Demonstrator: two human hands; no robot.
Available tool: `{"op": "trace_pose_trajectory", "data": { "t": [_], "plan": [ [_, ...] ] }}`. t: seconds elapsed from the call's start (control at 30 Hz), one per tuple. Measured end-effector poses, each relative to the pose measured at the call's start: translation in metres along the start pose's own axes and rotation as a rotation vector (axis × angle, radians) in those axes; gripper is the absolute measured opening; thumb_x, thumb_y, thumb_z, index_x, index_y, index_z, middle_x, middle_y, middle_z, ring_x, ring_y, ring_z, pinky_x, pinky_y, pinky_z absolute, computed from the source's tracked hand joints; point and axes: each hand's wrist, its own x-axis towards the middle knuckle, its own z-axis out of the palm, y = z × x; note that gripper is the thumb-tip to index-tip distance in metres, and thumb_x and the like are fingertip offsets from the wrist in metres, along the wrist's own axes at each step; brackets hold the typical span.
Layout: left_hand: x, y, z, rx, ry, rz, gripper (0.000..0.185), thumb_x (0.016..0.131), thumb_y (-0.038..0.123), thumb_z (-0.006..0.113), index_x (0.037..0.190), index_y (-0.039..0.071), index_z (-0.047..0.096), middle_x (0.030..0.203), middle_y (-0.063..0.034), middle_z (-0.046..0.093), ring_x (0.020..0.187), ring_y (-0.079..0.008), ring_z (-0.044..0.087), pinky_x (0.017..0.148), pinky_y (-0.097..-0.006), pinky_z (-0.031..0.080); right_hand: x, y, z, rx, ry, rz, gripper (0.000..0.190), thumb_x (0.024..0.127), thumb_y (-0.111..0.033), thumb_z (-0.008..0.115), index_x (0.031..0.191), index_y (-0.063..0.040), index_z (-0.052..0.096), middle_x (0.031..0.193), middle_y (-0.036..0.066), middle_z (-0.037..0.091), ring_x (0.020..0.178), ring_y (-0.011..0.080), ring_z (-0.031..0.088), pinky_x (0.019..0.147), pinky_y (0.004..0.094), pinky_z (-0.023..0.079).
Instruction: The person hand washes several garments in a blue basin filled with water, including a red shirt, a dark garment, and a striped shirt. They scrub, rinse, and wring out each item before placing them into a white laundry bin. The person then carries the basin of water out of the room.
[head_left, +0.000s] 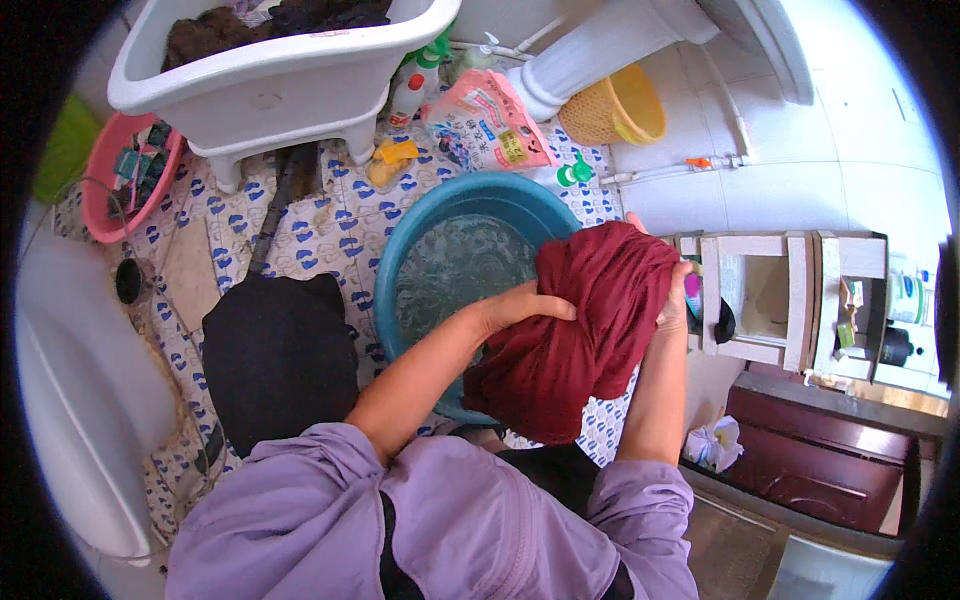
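Note:
A bundle of dark red cloth (592, 322) is held between my two hands, over the right side of a blue plastic basin (390, 262) with cloudy water (465, 262) in it. My left hand (529, 306) grips the cloth from its left side, the thumb on top. On the right side my right hand (673, 296) holds the cloth, most of its fingers hidden behind the fabric. The lower part of the bundle hangs over the basin's near right rim.
Beyond the basin are a pink detergent bag (495, 124), bottles, a yellow basket (645, 112) and a white tub (277, 82) holding dark clothes. A pink basin (94, 180) stands far left, a wooden shelf (799, 300) at right. The floor bears a blue footprint pattern.

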Motion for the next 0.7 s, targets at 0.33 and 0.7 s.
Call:
{"op": "trace_pose_trajectory", "data": {
  "t": [0.33, 0.7],
  "plan": [
    [0.003, -0.004, -0.001, 0.042, -0.167, -0.202, 0.091, 0.075, 0.031, 0.084, 0.147, 0.001, 0.037, 0.145, -0.0126, 0.048, 0.132, -0.0235, 0.047, 0.113, -0.0383, 0.034, -0.008, -0.021, 0.037, -0.14, 0.121, 0.085, 0.085, 0.07, -0.038, 0.079, 0.138, -0.001, 0.044, 0.13, 0.014, 0.056, 0.12, 0.0269, 0.055, 0.107, 0.0388, 0.041],
    [0.023, -0.047, 0.018, 0.287, 0.067, 0.148, 0.087, 0.081, 0.026, 0.078, 0.149, 0.0, 0.031, 0.15, -0.0138, 0.041, 0.138, -0.0251, 0.039, 0.117, -0.0388, 0.028, 0.013, -0.005, 0.048, -0.878, 0.352, 0.152, 0.037, 0.082, -0.02, 0.074, 0.111, -0.002, 0.063, 0.099, 0.005, 0.067, 0.089, 0.0138, 0.061, 0.084, 0.0294, 0.049]
  ]
}}
